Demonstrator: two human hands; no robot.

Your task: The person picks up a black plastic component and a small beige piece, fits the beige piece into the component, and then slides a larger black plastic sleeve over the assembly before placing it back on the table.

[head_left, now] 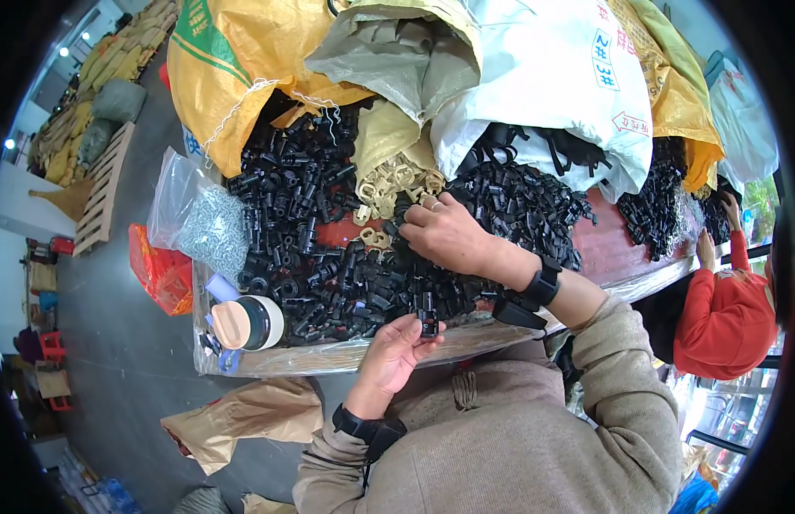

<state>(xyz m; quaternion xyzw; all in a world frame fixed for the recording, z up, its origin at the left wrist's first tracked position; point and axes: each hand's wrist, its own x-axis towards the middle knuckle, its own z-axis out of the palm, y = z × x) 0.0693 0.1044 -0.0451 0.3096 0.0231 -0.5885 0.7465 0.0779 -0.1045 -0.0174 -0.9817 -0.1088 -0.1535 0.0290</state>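
Near the table's front edge, my left hand (387, 360) pinches a small black plastic part (427, 315) between thumb and fingers. Farther in, my right hand (453, 236) is over the heap, its fingers curled together and pointing left. Whatever its fingertips hold, if anything, is hidden among the dark pieces. Beside those fingers lie flat brass-coloured metal pieces (393, 184), spilling from a yellowish bag. Loose black plastic parts (295, 201) are heaped to the left, and smaller black pieces (534, 206) lie to the right. Dark straps are around both wrists.
Large sacks, one yellow (235, 51) and one white (543, 77), line the table's far side. At the left edge stand a clear bag of screws (211, 231) and a lidded cup (260, 323). A person in a red top (727, 321) works at right.
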